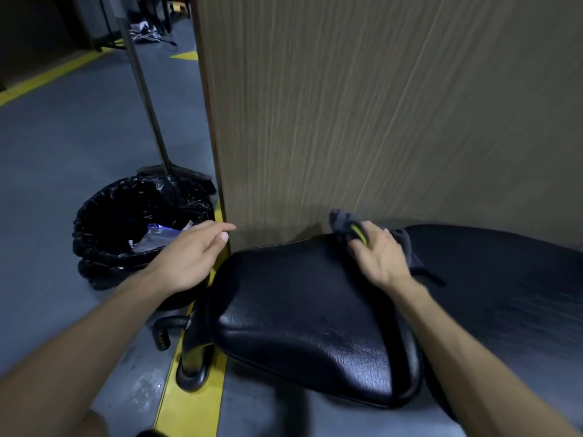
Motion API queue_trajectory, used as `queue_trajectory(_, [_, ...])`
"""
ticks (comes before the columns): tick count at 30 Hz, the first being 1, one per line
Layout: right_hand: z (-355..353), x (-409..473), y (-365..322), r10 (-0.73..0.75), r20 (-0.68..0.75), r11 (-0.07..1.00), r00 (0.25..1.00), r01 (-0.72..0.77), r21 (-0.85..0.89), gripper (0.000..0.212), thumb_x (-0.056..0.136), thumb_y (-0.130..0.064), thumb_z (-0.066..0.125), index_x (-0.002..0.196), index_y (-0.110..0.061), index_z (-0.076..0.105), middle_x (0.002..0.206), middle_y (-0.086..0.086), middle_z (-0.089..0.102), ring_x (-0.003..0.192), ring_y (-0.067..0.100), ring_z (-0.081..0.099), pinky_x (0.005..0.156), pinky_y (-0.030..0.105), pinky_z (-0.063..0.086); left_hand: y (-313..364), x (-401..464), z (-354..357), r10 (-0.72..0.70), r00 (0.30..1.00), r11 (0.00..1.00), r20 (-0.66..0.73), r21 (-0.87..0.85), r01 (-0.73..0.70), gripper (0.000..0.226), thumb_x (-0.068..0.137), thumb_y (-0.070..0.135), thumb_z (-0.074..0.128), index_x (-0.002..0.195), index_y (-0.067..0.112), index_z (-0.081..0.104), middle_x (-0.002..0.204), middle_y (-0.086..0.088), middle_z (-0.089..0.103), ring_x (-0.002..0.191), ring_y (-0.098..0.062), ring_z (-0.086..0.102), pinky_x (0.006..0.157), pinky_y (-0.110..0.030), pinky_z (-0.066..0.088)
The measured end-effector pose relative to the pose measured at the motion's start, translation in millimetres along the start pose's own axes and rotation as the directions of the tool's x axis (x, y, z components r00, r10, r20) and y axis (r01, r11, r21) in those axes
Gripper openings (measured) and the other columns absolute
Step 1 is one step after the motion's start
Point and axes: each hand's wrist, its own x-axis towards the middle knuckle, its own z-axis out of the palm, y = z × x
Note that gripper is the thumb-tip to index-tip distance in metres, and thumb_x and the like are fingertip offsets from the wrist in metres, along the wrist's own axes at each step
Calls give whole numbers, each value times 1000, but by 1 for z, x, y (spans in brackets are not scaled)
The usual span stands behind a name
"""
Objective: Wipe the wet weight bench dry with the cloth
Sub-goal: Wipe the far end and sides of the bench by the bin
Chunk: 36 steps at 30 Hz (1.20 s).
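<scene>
The black padded seat of the weight bench (303, 313) fills the lower middle, its leather-like surface shiny. A second black pad (492, 279) stretches off to the right. My right hand (378, 257) grips a grey cloth (342, 223) with a yellow-green stripe at the seat's far right corner, part of the cloth hanging behind the hand. My left hand (192, 253) hovers with fingers straight just left of the seat, above the floor, holding nothing.
A bin lined with a black bag (132, 228), holding some litter, stands on the floor at the left, with a broom handle (142, 89) leaning beside it. A tall wood-grain panel (378, 115) rises right behind the bench. A yellow floor stripe (192, 402) runs under the bench frame (192, 357).
</scene>
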Motion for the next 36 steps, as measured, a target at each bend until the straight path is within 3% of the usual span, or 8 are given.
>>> queue_trajectory(3, [16,-76,-15,-298,44,955,954,298,11,64,87,-37,43,147,-15,51,154,-1,48,147,20,36,124,32,11,3,4,2,14,1000,1000,7,12,-14,42,106,37,33,141,25,54,139,7,56,132,-14,49,112,-37,37])
queue_trajectory(8, [-1,-136,-4,-470,85,882,878,465,75,65,87,-32,47,152,-23,44,159,-16,35,151,7,25,125,32,12,10,12,5,37,999,999,6,15,-37,42,106,38,32,141,26,53,141,9,54,134,-13,47,110,-31,35])
queue_trajectory(12, [-8,-40,-4,-159,35,983,987,155,97,50,95,-33,48,140,-13,54,146,7,55,143,29,41,121,42,20,16,8,7,68,998,997,9,22,-68,42,106,38,32,141,27,54,140,8,54,133,-13,47,109,-30,35])
queue_trajectory(14, [-4,-9,-8,-27,64,990,998,17,139,43,97,-33,51,136,-15,56,145,6,56,145,26,38,122,45,16,18,3,5,76,997,997,11,27,-76,43,106,39,31,141,28,53,141,9,53,133,-12,46,109,-30,34])
queue_trajectory(18, [2,-74,-17,-227,65,972,972,221,85,64,90,-41,51,152,-26,43,157,-13,38,150,1,20,126,39,4,20,-6,1,87,996,996,-2,29,-87,43,106,39,31,140,27,54,140,8,54,132,-13,47,108,-30,35])
queue_trajectory(25, [11,-210,4,-492,116,859,863,502,-96,80,74,-38,61,152,-34,41,164,-18,25,154,11,19,122,42,14,40,-10,2,107,994,994,-4,22,-107,42,107,36,32,141,25,54,141,8,54,132,-13,46,106,-28,33])
queue_trajectory(31, [18,-194,-5,-413,91,892,906,423,-159,79,79,-46,54,154,-37,36,166,-13,22,154,13,17,121,45,16,40,-24,0,135,991,991,-12,15,-135,48,105,46,28,139,26,56,138,11,55,132,-13,48,112,-36,37])
queue_trajectory(36, [10,-96,-24,-79,25,994,997,81,-77,58,99,-51,38,154,-31,38,167,-11,17,155,13,9,126,45,3,56,-40,-1,125,992,992,-22,25,-125,44,106,37,33,139,22,57,138,6,56,132,-14,48,113,-35,36])
